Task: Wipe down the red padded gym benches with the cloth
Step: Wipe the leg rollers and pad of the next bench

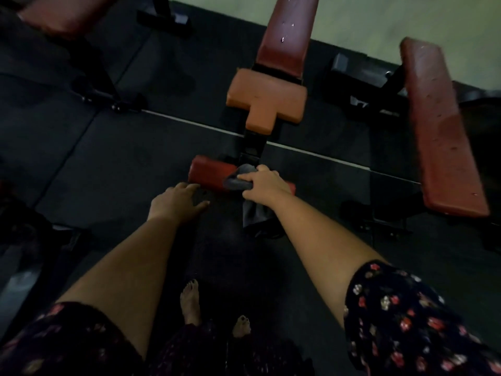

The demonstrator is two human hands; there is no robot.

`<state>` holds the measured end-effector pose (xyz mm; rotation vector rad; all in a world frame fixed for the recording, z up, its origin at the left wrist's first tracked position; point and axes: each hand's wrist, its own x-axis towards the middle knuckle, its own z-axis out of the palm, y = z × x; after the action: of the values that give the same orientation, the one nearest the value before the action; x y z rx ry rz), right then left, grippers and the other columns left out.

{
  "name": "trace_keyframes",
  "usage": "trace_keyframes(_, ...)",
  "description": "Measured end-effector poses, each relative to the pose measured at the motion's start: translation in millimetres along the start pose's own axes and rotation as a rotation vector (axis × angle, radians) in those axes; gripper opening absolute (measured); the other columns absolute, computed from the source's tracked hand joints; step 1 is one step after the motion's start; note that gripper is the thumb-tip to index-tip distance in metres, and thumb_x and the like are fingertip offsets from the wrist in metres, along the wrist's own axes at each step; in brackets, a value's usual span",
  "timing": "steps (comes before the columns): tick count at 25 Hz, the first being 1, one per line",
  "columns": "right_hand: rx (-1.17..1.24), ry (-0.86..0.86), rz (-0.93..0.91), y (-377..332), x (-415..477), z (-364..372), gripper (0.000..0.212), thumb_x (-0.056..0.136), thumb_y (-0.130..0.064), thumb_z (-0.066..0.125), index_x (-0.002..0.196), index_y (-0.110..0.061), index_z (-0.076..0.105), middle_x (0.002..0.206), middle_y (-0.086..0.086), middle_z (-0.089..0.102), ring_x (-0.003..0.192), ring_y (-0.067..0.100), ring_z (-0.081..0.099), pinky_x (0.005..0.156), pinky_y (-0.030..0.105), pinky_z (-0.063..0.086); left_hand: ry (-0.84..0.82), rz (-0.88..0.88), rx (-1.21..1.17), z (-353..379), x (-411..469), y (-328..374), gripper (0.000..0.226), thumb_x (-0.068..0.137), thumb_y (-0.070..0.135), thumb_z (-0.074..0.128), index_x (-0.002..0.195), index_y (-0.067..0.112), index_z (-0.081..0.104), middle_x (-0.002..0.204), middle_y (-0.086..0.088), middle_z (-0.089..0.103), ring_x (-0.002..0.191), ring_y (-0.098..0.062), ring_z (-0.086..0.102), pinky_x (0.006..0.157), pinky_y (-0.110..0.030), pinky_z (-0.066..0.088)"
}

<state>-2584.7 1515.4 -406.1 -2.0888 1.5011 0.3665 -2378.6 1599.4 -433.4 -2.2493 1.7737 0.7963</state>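
dark rubber floor runs under everything. the middle bench stands straight ahead of us, its long back pad pointing away and an orange seat pad nearer. closest to us, at the foot of that bench, lies the red foot pad. its long axis runs crosswise, from our left to our right, dipping a little toward the right.

our right hand sits on the right part of that pad, its fingers curled tight round a bunched grey cloth. a loose tail of the cloth hangs below the wrist toward the floor. our left hand holds nothing, spread and relaxed just this side of the pad's left end. we cannot tell whether it touches the pad.

what matters for the next stroke, as we judge it, is that the bare stretch of pad lies to the left of the cloth, along that crosswise axis. the wipe would then go sideways toward the left hand rather than away from us. the right hand is nearer the pad's middle, and the left is better placed to steady the left end.

a second bench stands well apart to the right. droplets show on its red pad, so we judge it not yet wiped.
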Motion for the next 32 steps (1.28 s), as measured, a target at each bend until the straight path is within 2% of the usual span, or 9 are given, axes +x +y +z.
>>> trace_keyframes(4, -0.014, 0.057, -0.002, -7, -48, -39, 0.051, 0.09, -0.039, 0.06, 0.138, -0.049, 0.046, 0.137, 0.002, 0.038, 0.124, 0.031, 0.039, 0.095, 0.042, 0.046, 0.08, 0.091, 0.039, -55, -23, 36, 0.066, 0.092, 0.059, 0.051, 0.149, 0.03, 0.036, 0.148, -0.004, 0.043, 0.129, -0.031, 0.047, 0.101, -0.05, 0.045)
trace_keyframes(7, 0.001, 0.103, 0.011, -8, -76, -66, 0.051, 0.09, -0.04, 0.06, 0.138, -0.049, 0.046, 0.137, 0.001, 0.038, 0.124, 0.031, 0.039, 0.097, 0.043, 0.046, 0.075, 0.069, -0.113, -78, -43, 52, 0.062, 0.091, 0.053, 0.052, 0.148, 0.033, 0.036, 0.147, -0.006, 0.044, 0.128, -0.031, 0.049, 0.105, -0.047, 0.041)
trace_keyframes(11, -0.019, 0.114, 0.002, -11, -99, -89, 0.05, 0.09, -0.041, 0.06, 0.138, -0.049, 0.047, 0.139, 0.003, 0.039, 0.126, 0.032, 0.041, 0.1, 0.043, 0.045, 0.093, 0.078, -0.07, -93, -70, 51, 0.063, 0.09, 0.054, 0.053, 0.148, 0.036, 0.035, 0.143, -0.004, 0.046, 0.126, -0.029, 0.05, 0.103, -0.048, 0.043)
trace_keyframes(14, -0.044, 0.139, 0.001, -22, -108, -102, 0.05, 0.09, -0.039, 0.06, 0.138, -0.047, 0.047, 0.132, 0.002, 0.039, 0.121, 0.032, 0.042, 0.096, 0.043, 0.047, 0.159, 0.078, -0.037, -116, -83, 46, 0.065, 0.09, 0.056, 0.054, 0.149, 0.036, 0.035, 0.144, -0.004, 0.046, 0.127, -0.028, 0.05, 0.099, -0.047, 0.046)
trace_keyframes(17, -0.082, 0.172, -0.004, -39, -114, -103, 0.051, 0.091, -0.037, 0.061, 0.14, -0.043, 0.047, 0.136, 0.002, 0.036, 0.12, 0.031, 0.04, 0.093, 0.042, 0.046, 0.195, 0.09, -0.032, -125, -92, 40, 0.066, 0.09, 0.057, 0.053, 0.149, 0.035, 0.035, 0.145, -0.003, 0.046, 0.128, -0.027, 0.049, 0.098, -0.044, 0.047)
trace_keyframes(23, -0.153, 0.154, -0.126, -90, -94, -102, 0.045, 0.09, -0.036, 0.059, 0.134, -0.044, 0.053, 0.131, 0.002, 0.04, 0.116, 0.031, 0.042, 0.089, 0.042, 0.044, 0.235, 0.099, 0.12, -148, -91, -10, 0.064, 0.093, 0.058, 0.049, 0.15, 0.034, 0.032, 0.146, 0.001, 0.045, 0.128, -0.024, 0.048, 0.094, -0.044, 0.048)
trace_keyframes(27, -0.202, 0.13, -0.159, -137, -63, -101, 0.043, 0.092, -0.038, 0.057, 0.135, -0.042, 0.053, 0.135, 0.002, 0.038, 0.12, 0.032, 0.04, 0.09, 0.043, 0.043, 0.236, 0.047, 0.065, -170, -69, -62, 0.064, 0.093, 0.058, 0.049, 0.15, 0.034, 0.032, 0.148, 0.0, 0.044, 0.13, -0.024, 0.047, 0.096, -0.044, 0.048)
trace_keyframes(32, -0.267, 0.097, -0.186, -224, -4, -112, 0.045, 0.091, -0.039, 0.058, 0.135, -0.04, 0.052, 0.133, 0.003, 0.038, 0.118, 0.031, 0.04, 0.082, 0.041, 0.041, 0.262, 0.045, 0.04, -205, -35, -134, 0.064, 0.092, 0.056, 0.051, 0.15, 0.032, 0.034, 0.147, 0.0, 0.045, 0.13, -0.023, 0.047, 0.098, -0.042, 0.046)
